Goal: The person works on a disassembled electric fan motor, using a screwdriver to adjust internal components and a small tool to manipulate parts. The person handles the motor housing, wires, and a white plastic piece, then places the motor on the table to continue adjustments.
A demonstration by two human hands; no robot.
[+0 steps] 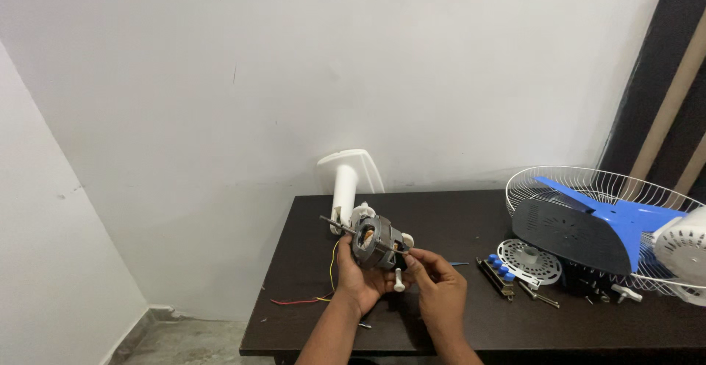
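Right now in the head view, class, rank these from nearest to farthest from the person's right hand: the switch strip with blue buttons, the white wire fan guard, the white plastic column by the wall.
Measured from the right hand:
1. Switch strip with blue buttons: on the table just to its right.
2. White plastic column: behind and to the left, at the table's back edge.
3. White wire fan guard: far right of the table.

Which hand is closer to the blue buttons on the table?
The right hand. It sits just left of the switch strip with blue buttons, with a gap of bare table between them. The left hand is farther left, cradling the fan motor.
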